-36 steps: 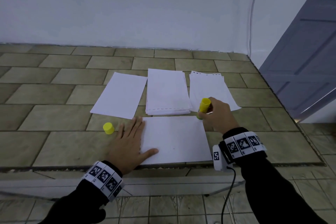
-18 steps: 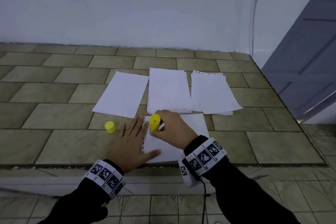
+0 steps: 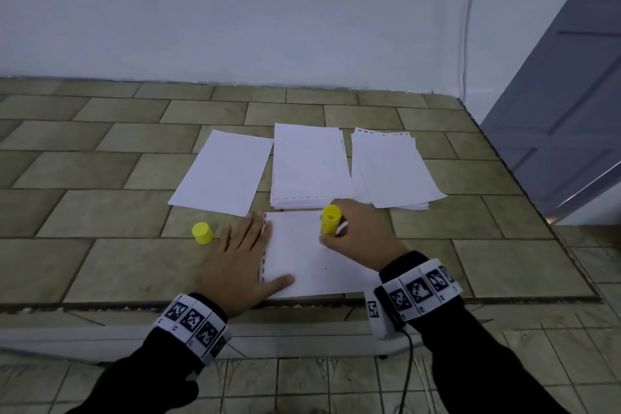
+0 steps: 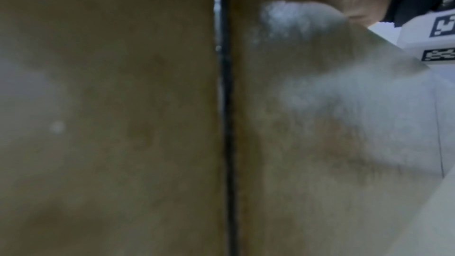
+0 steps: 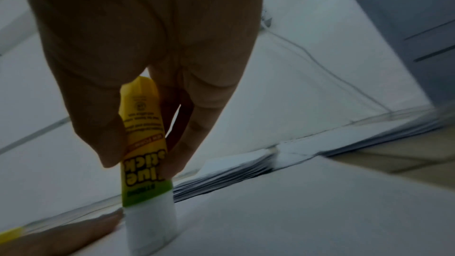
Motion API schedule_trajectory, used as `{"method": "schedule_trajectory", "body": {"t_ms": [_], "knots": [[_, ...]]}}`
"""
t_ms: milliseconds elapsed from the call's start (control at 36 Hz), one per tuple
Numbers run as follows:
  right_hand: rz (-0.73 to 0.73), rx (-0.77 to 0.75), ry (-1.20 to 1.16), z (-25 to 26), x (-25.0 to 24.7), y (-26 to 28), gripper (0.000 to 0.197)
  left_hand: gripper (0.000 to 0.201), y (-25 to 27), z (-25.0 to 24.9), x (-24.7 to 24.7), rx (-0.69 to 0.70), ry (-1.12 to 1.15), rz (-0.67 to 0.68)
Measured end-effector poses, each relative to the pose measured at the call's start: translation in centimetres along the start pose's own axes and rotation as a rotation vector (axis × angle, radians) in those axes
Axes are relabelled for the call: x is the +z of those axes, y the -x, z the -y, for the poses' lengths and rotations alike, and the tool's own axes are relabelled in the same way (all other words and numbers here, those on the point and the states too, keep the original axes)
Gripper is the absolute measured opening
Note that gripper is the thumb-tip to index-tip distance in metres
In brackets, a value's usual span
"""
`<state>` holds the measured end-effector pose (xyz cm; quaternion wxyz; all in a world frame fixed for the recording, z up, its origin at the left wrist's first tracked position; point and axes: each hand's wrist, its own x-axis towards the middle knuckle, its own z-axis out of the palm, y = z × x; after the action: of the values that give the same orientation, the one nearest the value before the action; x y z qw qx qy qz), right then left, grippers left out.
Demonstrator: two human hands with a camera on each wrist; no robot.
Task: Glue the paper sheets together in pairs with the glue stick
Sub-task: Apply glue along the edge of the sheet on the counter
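A white sheet point(image 3: 302, 262) lies near the front edge of the tiled surface. My left hand point(image 3: 242, 259) lies flat with straight fingers on the sheet's left edge, thumb on the paper. My right hand point(image 3: 356, 235) grips the yellow glue stick point(image 3: 331, 219), held upright with its white tip pressed onto the sheet's far part. In the right wrist view the glue stick point(image 5: 145, 147) stands tip-down on the sheet point(image 5: 307, 211) between thumb and fingers. The yellow cap point(image 3: 202, 232) stands left of my left hand. The left wrist view is blurred.
Behind the sheet lie a single sheet point(image 3: 223, 171) at the left, a thick paper stack point(image 3: 309, 166) in the middle and a looser stack point(image 3: 393, 171) at the right. A white wall stands behind, a grey door point(image 3: 571, 94) at the right. The surface's front edge point(image 3: 302, 302) runs under my wrists.
My right hand carried the glue stick from the sheet's right far corner to its left far corner, then back rightwards to the middle of the far edge. The left hand stayed put.
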<state>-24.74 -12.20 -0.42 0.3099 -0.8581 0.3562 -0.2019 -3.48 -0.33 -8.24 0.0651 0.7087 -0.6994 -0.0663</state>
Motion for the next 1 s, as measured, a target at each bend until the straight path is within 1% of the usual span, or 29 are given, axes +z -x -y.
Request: {"method": "schedule_trajectory", "body": {"t_ms": [56,139,250,333,444,556,722,833,917,1000], "knots": [[-0.049,0.008,-0.003,-1.4,-1.0,0.8,0.018,0.108,0.0,-0.1,-0.1,0.002,-0.002,-0.003],[-0.109,0.086,-0.014,-3.1,-2.4,1.8,0.018,0.111,0.1,-0.2,-0.2,-0.004,0.006,0.000],[-0.138,0.139,0.017,-4.3,-3.9,2.8,0.013,0.114,0.0,-0.3,-0.5,-0.022,0.013,0.012],[-0.138,0.158,0.011,-4.7,-4.3,3.0,0.013,0.116,0.1,-0.4,-0.7,-0.026,0.020,0.013],[-0.140,0.113,-0.053,-3.2,-3.6,2.9,0.014,0.116,0.1,-0.6,-1.0,-0.034,0.028,0.020],[-0.066,0.003,-0.144,-0.9,-1.6,2.2,0.016,0.125,0.1,-0.4,-1.0,-0.037,-0.008,0.073],[0.072,-0.087,-0.141,2.4,1.7,1.0,0.015,0.134,0.0,-0.4,-1.1,-0.037,-0.010,0.103],[0.129,-0.119,-0.161,3.9,3.5,0.5,0.014,0.130,0.1,-0.2,-0.8,-0.010,0.001,0.062],[0.163,-0.139,-0.176,4.8,4.2,0.6,0.014,0.123,0.1,0.1,-0.4,0.034,0.009,0.027],[0.196,-0.163,-0.133,5.2,4.3,0.8,0.014,0.119,0.2,0.1,-0.4,0.053,0.027,0.024]]}}
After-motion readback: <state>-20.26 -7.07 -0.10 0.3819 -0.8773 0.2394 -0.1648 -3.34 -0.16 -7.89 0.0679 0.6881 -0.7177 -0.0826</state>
